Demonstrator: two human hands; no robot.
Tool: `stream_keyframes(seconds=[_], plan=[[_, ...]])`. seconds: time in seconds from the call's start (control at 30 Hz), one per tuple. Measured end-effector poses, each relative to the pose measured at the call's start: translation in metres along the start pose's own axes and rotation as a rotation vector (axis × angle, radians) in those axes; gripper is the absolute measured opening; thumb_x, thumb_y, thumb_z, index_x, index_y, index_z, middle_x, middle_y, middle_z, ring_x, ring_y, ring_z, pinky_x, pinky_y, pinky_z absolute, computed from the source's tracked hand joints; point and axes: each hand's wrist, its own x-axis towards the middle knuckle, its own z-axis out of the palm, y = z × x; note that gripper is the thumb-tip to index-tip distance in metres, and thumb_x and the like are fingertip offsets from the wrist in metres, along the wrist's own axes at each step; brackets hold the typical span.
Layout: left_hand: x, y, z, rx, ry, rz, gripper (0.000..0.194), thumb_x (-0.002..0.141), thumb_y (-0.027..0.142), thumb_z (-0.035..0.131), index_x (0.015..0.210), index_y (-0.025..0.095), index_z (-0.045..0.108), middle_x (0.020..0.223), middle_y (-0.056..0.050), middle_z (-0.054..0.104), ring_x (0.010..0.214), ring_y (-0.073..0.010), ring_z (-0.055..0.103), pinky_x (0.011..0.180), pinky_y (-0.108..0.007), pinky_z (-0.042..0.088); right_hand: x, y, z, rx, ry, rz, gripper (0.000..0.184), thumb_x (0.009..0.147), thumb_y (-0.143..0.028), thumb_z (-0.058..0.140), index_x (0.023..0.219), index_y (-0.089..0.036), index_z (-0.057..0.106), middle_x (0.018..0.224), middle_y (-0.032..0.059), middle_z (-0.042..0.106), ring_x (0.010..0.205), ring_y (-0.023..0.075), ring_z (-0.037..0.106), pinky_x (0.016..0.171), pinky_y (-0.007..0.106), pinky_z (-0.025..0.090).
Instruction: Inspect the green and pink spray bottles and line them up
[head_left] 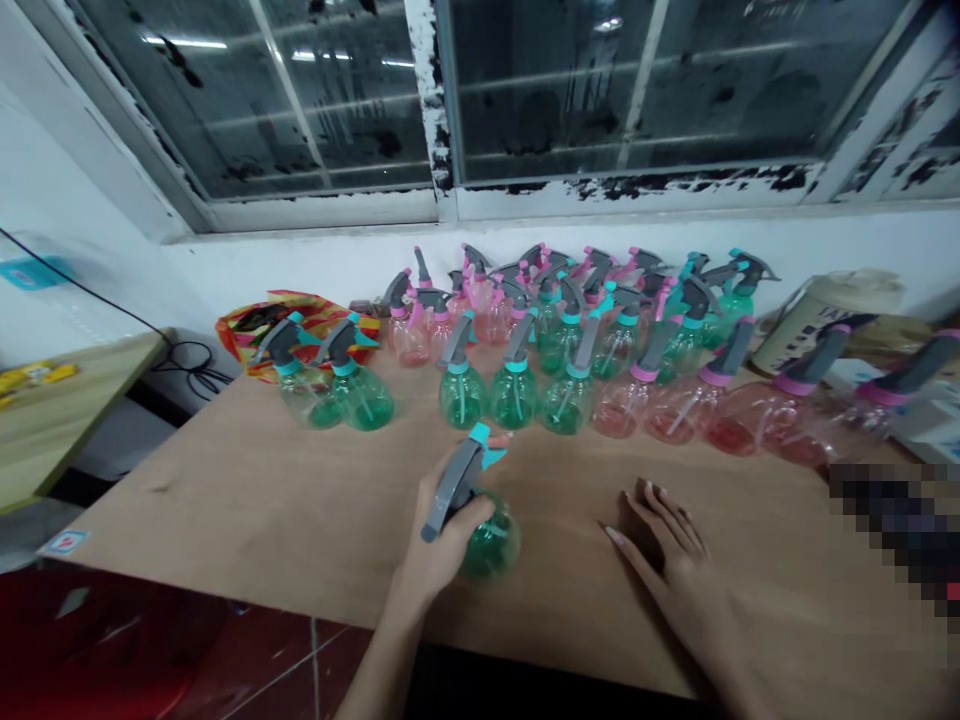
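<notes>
My left hand (442,540) is closed around the neck of a green spray bottle (495,540) with a grey and turquoise trigger head. That bottle is near the table's front edge, and I cannot tell whether its base touches the wood. To its right, my right hand (675,560) rests on the tabletop with fingers apart and nothing in it. Beyond my hands runs a front row of bottles: a green spray bottle (365,398) and its neighbour on the left, three green ones in the middle, and several pink spray bottles (619,405) on the right.
More pink and green bottles crowd against the wall behind the row. A colourful plastic bag (259,318) lies at the back left, and a printed beige bag (814,315) at the back right. A side table (52,430) and a red seat (97,650) are at left.
</notes>
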Motion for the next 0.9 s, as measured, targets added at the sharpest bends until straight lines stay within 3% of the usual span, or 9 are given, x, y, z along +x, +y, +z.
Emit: stream_keyframes(seconds=[0.23, 0.47, 0.67, 0.9], plan=[[0.001, 0.001, 0.009, 0.119, -0.099, 0.125, 0.04, 0.065, 0.01, 0.051, 0.1, 0.023, 0.065, 0.102, -0.003, 0.067, 0.093, -0.0226, 0.063, 0.085, -0.036, 0.047, 0.001, 0.0, -0.001, 0.006, -0.011, 0.003, 0.061, 0.087, -0.06, 0.039, 0.125, -0.014, 0.054, 0.136, 0.0169, 0.05, 0.131, 0.0298, 0.038, 0.106, 0.054, 0.029], [0.001, -0.007, 0.013, 0.098, -0.061, 0.115, 0.024, 0.068, 0.011, 0.051, 0.087, 0.022, 0.062, 0.086, -0.004, 0.066, 0.088, -0.024, 0.064, 0.08, -0.038, 0.049, 0.001, -0.001, -0.002, 0.017, -0.013, 0.026, 0.059, 0.087, -0.058, 0.04, 0.126, -0.015, 0.054, 0.137, 0.0156, 0.05, 0.131, 0.0299, 0.039, 0.106, 0.054, 0.03], [0.003, -0.005, 0.014, 0.057, -0.101, 0.146, 0.042, 0.069, 0.009, 0.051, 0.106, 0.025, 0.062, 0.109, -0.004, 0.065, 0.104, -0.0232, 0.059, 0.094, -0.039, 0.044, 0.001, -0.002, -0.003, 0.023, -0.019, 0.031, 0.058, 0.087, -0.058, 0.041, 0.127, -0.016, 0.053, 0.138, 0.0146, 0.049, 0.131, 0.0294, 0.039, 0.107, 0.054, 0.03], [0.001, -0.006, 0.016, 0.066, -0.056, 0.1, 0.046, 0.072, 0.011, 0.054, 0.116, 0.023, 0.06, 0.105, -0.006, 0.065, 0.094, -0.0232, 0.062, 0.088, -0.039, 0.047, 0.001, -0.003, -0.004, 0.02, -0.022, 0.037, 0.059, 0.088, -0.058, 0.041, 0.127, -0.015, 0.052, 0.138, 0.0151, 0.049, 0.131, 0.0288, 0.039, 0.106, 0.053, 0.031]])
